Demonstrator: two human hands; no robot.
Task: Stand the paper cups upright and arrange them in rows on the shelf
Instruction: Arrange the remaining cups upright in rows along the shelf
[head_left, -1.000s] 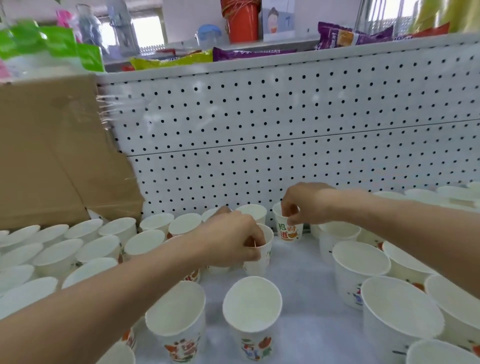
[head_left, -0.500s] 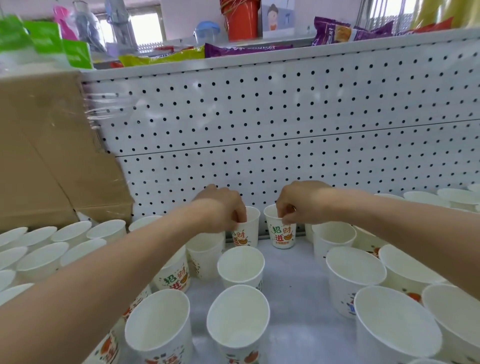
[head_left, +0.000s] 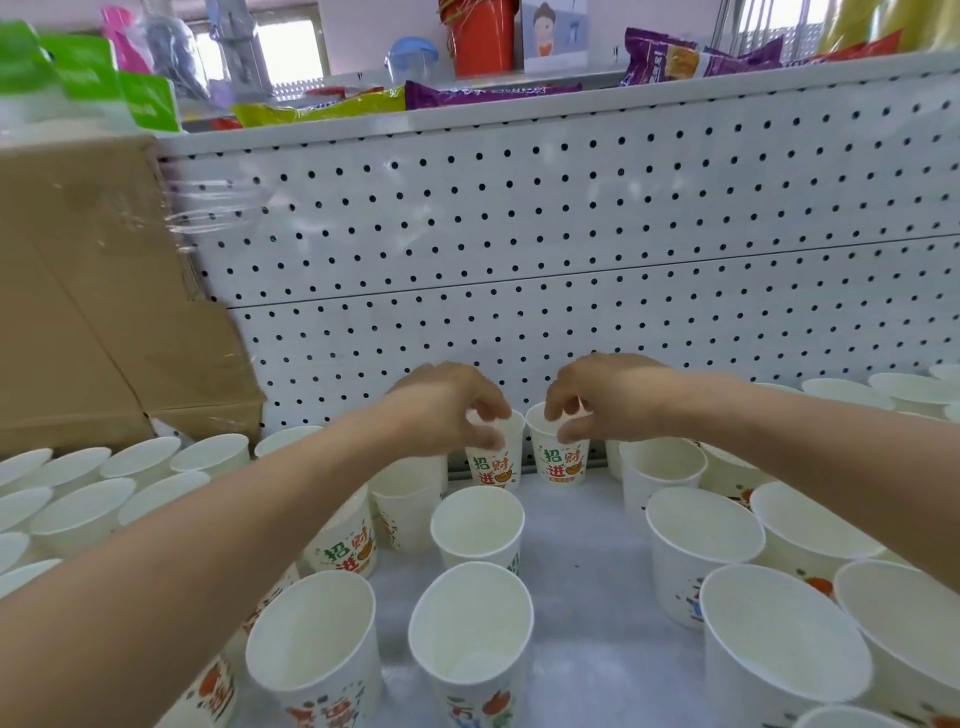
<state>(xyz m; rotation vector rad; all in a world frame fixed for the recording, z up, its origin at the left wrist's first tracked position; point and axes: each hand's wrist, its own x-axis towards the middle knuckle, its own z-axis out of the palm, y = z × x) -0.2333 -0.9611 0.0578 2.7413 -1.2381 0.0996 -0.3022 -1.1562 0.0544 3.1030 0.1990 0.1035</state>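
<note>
A: Left hand (head_left: 457, 410) first, fingers and thumb pinching the rim of the left cup (head_left: 494, 465), which stands upright at the back of the shelf (head_left: 582, 551), by the pegboard (head_left: 519, 312).
B: Right cup (head_left: 565, 465) just beside it, rim pinched by the right hand (head_left: 602, 400).
A: I'd say seat both flat, prints forward, level with each other, then release straight up.
B: Both wrists arched, knuckles up, forearms reaching in from either side.

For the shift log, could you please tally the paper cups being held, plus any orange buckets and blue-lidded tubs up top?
Held paper cups: 2, left cup and right cup
Orange bucket: 1
Blue-lidded tub: 1
Total: 4
</note>
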